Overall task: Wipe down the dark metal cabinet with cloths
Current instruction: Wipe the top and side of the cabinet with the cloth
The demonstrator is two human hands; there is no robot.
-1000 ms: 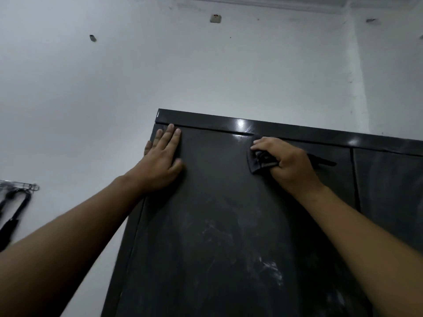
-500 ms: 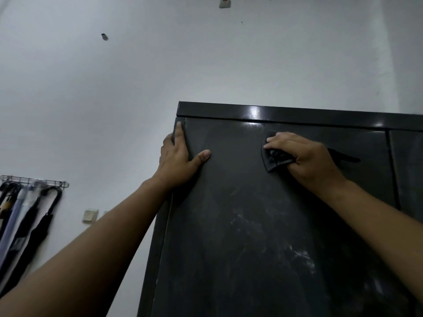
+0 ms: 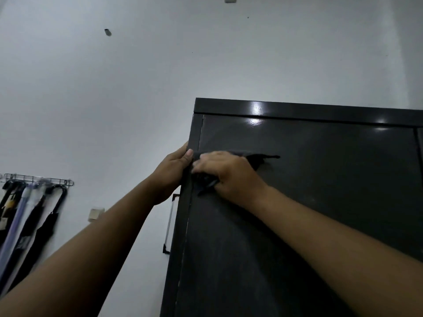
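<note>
Dark glossy metal fills the right half of the view: the cabinet (image 3: 297, 202) stands against a pale wall (image 3: 114, 99), its top rail catching two bright glints of light. The right hand (image 3: 225, 177) presses a black cloth (image 3: 256, 159) flat against the upper part of the left door, close to the door's left edge; the fingers are curled over the bunched cloth, so the hand is closed around it, and a dark tail of fabric sticks out past the knuckles to the right while a fold shows under the palm. The left hand (image 3: 174, 172) grips the cabinet's left front corner just beside the right hand, thumb laid on the front face and the other fingers wrapped round the side out of sight, closed on the cabinet's edge. The two hands nearly touch. On the cabinet's left side a slim bar handle (image 3: 169, 225) shows. Far left, several folded umbrellas (image 3: 29, 223) hang from a wire rack (image 3: 36, 179) on the wall, with a small light switch (image 3: 95, 213) between them and the cabinet
</note>
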